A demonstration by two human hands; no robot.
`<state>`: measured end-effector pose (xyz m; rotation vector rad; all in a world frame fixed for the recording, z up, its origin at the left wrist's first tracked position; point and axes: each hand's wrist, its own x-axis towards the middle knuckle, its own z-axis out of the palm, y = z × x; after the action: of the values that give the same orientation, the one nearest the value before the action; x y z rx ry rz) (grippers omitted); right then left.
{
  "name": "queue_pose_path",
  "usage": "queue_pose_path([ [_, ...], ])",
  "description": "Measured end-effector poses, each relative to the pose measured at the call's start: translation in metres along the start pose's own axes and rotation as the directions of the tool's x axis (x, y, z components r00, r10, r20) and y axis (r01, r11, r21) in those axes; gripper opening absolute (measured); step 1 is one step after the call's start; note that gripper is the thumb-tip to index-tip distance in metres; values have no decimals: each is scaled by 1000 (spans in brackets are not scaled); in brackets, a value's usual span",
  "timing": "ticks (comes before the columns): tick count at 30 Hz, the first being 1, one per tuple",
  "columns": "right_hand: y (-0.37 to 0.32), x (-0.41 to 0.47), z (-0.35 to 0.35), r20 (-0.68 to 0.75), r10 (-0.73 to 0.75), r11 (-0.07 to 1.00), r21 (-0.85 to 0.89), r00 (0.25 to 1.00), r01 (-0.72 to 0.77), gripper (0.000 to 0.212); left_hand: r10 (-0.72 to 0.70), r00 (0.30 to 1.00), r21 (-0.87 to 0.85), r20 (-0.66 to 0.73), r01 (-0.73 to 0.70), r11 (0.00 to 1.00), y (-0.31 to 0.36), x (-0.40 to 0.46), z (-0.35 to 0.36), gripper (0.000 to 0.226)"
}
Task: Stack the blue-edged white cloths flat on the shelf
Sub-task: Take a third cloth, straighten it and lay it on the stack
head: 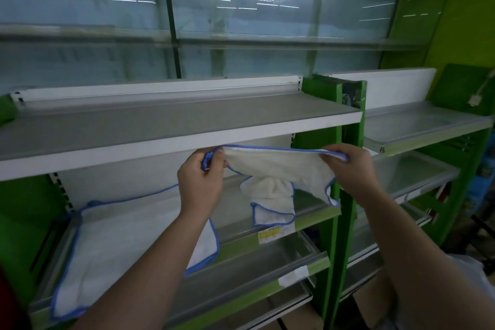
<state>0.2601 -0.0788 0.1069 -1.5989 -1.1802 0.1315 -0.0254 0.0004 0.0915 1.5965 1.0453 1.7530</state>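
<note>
Cloth [278, 166] is hanging in the air between the two hands, top hem stretched roughly level, long axis running hand to hand, just under the front lip of the upper shelf [160, 126]. It's looking soft, light, limp terry: the middle is sagging and one part is bunching into a twist below, a loose corner drooping onto the lower shelf [316, 215]. Probably not slippery, nothing fragile. Best hold is the blue hem at the corners, both ends, so it spreads flat.

Left hand [201, 182] is pinching the left top corner, fingers closed on the hem. Right hand [351, 166] is gripping the right top corner, fingers curled over the edge.

Below the left forearm, another cloth [112, 246] is lying flat on that lower shelf; likely the stack base.
</note>
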Motion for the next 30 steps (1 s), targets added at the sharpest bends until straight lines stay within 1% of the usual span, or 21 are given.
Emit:
queue_pose_path([
  [1,-5,-1,-4,-8,-7,999,31,1000,7,19,-30,999,-40,-20,29,999,-1,-1,-4,15],
  [3,-18,-4,-8,-6,-24,997,69,1000,25,16,-88,994,-126,-67,79,989,-4,-3,-13,14],
  [5,-32,-6,-10,24,-69,991,119,997,65,13,-97,989,-158,-113,79,984,-4,-4,-23,16],
  [8,-53,-8,-9,50,-99,953,291,994,81,11,-71,985,-164,-159,45,986,-1,-6,-37,14],
  [11,-69,-7,-4,85,-68,912,410,994,27,23,-27,977,-117,-209,2,993,1,-5,-52,13],
  [12,-74,-6,-2,100,-52,898,441,994,3,25,-15,975,-95,-221,-7,995,1,-5,-57,15],
  [14,-84,-6,1,120,-44,872,489,992,-21,24,7,969,-87,-245,-29,996,3,-7,-67,26],
  [16,-92,-7,6,138,-62,855,518,989,-18,22,45,966,-88,-255,-70,994,5,-10,-76,41],
  [17,-95,-8,9,148,-74,848,529,986,-15,21,57,964,-93,-259,-83,992,7,-12,-82,44],
  [21,-103,-16,20,179,-132,834,551,975,12,17,91,939,-78,-332,-124,989,23,-15,-103,33],
  [23,-106,-20,26,213,-143,828,561,967,-1,21,160,914,-44,-373,-190,981,36,-14,-115,22],
  [25,-109,-25,31,235,-149,824,566,961,-10,25,208,899,-19,-386,-233,972,49,-12,-126,22],
  [28,-113,-32,42,258,-161,816,578,952,-19,33,219,895,-45,-389,-256,966,62,-12,-145,22],
  [30,-117,-38,50,292,-149,794,605,945,-62,35,218,896,-12,-386,-242,970,68,-14,-160,28],
])
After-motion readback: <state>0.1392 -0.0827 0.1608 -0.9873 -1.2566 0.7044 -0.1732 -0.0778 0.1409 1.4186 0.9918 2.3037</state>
